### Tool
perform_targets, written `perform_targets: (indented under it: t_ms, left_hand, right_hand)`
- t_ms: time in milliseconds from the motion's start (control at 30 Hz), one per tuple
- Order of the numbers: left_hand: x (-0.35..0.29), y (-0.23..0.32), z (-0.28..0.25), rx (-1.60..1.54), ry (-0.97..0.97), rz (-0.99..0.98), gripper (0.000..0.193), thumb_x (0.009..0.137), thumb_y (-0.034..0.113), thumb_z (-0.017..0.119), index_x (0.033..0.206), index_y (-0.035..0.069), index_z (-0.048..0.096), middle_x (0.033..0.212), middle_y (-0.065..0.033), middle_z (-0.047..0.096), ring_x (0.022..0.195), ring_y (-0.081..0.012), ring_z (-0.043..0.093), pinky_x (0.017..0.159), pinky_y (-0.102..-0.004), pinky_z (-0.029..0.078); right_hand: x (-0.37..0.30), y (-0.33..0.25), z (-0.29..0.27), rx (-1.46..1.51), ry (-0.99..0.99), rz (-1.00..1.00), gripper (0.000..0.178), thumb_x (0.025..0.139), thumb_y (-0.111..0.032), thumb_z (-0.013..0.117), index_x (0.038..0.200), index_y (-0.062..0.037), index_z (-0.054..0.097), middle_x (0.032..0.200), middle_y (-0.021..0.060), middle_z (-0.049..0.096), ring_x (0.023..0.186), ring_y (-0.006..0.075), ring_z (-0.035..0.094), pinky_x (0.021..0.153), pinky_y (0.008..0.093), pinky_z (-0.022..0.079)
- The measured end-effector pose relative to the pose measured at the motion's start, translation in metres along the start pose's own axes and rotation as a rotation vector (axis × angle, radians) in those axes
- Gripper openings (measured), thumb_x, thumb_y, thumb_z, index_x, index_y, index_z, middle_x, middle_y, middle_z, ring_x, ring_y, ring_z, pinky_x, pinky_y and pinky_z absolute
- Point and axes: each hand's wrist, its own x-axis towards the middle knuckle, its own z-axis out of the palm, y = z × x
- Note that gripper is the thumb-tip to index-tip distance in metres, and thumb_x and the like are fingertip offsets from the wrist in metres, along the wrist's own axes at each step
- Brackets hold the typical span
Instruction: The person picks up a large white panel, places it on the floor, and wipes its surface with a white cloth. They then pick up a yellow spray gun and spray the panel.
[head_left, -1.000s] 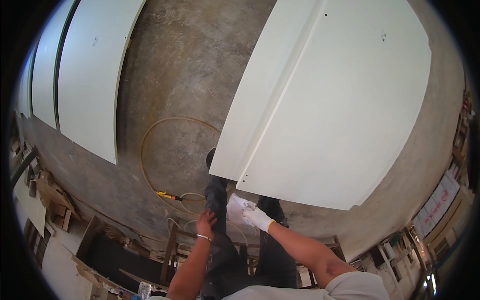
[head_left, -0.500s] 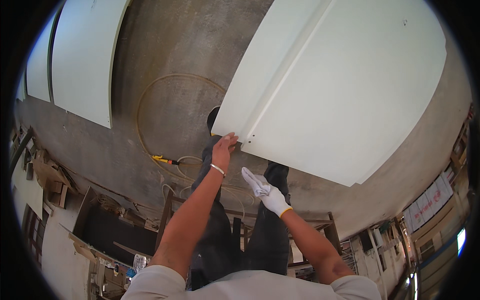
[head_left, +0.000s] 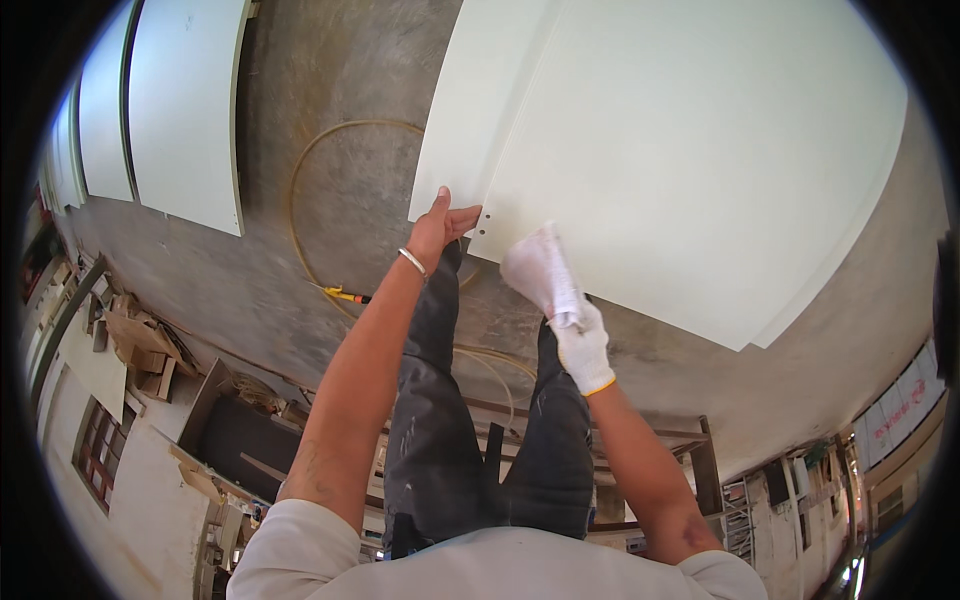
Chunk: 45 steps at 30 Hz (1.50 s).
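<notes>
Here, hands (head_left: 436,228) by panel edge (head_left: 650,311), floor gap (head_left: 340,85) leftward.

We are holding our left arm (head_left: 360,390) out nearly straight, slanting inward. Our bare left hand (head_left: 443,226) is holding its thumb apart, pointing forward, while its fingers are pointing rightward. Our right arm (head_left: 645,460) is slanting inward too, and our gloved right hand (head_left: 583,352) is gripping firmly.
</notes>
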Motion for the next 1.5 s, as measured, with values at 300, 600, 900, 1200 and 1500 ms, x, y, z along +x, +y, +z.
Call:
perform_targets:
  t_ms: [300, 600, 900, 1200, 1500]
  left_hand:
    - [-0.011, -0.017, 0.023, -0.046, 0.186, 0.022, 0.064, 0.110, 0.044, 0.029, 0.142, -0.007, 0.054, 0.142, -0.0143, 0.061, 0.133, -0.0246, 0.056, 0.117, -0.0381, 0.036]
    - [-0.010, -0.056, 0.033, -0.129, 0.241, 0.149, 0.054, 0.108, 0.034, 0.042, 0.142, -0.006, 0.054, 0.144, -0.0117, 0.060, 0.133, -0.0196, 0.054, 0.114, -0.0347, 0.036]
    - [-0.027, -0.142, 0.097, -0.534, 0.521, 0.200, 0.054, 0.102, 0.016, 0.053, 0.153, 0.004, 0.044, 0.141, -0.0103, 0.060, 0.123, -0.0211, 0.060, 0.101, -0.0347, 0.046]
    - [-0.021, -0.145, 0.133, -0.854, 0.480, 0.284, 0.057, 0.098, 0.010, 0.048, 0.153, -0.001, 0.041, 0.137, -0.0105, 0.062, 0.115, -0.0198, 0.062, 0.095, -0.0345, 0.047]
    - [-0.019, -0.212, 0.217, -0.920, 0.379, 0.223, 0.051, 0.101, 0.006, 0.060, 0.150, -0.004, 0.046, 0.138, -0.0090, 0.061, 0.122, -0.0169, 0.060, 0.104, -0.0311, 0.047]
  right_hand:
    - [0.031, -0.005, -0.047, 0.228, 0.485, -0.031, 0.026, 0.096, -0.008, 0.070, 0.116, 0.0016, 0.055, 0.099, 0.0075, 0.068, 0.086, 0.0127, 0.066, 0.079, 0.0269, 0.054]
    - [0.077, -0.036, -0.034, 0.214, 0.510, -0.512, 0.013, 0.097, -0.001, 0.066, 0.107, 0.0054, 0.063, 0.106, 0.0118, 0.065, 0.094, 0.0199, 0.062, 0.086, 0.0341, 0.052]
    - [0.153, -0.057, -0.031, -1.015, -0.116, -1.086, 0.056, 0.085, -0.012, 0.063, 0.139, -0.0007, 0.055, 0.146, 0.0198, 0.053, 0.142, 0.0376, 0.043, 0.122, 0.0548, 0.024]
    - [0.133, -0.010, -0.036, -1.234, -0.630, -1.197, 0.063, 0.072, -0.016, 0.068, 0.133, -0.0044, 0.060, 0.144, 0.0154, 0.054, 0.141, 0.0338, 0.044, 0.121, 0.0539, 0.025]
    - [0.137, -0.028, -0.023, -1.220, -0.707, -1.209, 0.059, 0.073, -0.013, 0.068, 0.130, -0.0026, 0.062, 0.139, 0.0161, 0.059, 0.134, 0.0356, 0.050, 0.117, 0.0532, 0.030]
